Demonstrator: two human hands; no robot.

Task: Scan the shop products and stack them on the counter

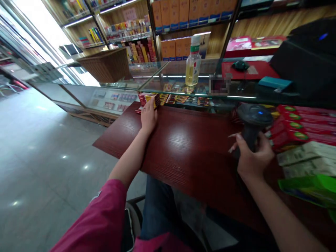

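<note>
My left hand [148, 117] reaches to the desk's far left edge, its fingers closed over a small stack of red and yellow packs [143, 99]. Their exact kind is too small to read. In my right hand [253, 157] is a dark handheld barcode scanner [254, 115], upright, with a blue light on its head. My thumb and fingers wrap its handle above the right part of the dark red wooden desk [181, 164].
Red boxes [291, 127], pale cartons [307, 157] and a green package [309, 187] sit at the right. Behind the desk, a glass display counter [162, 75] bears a bottle of yellow liquid [193, 66], a wicker basket [107, 66] and a mouse [240, 65].
</note>
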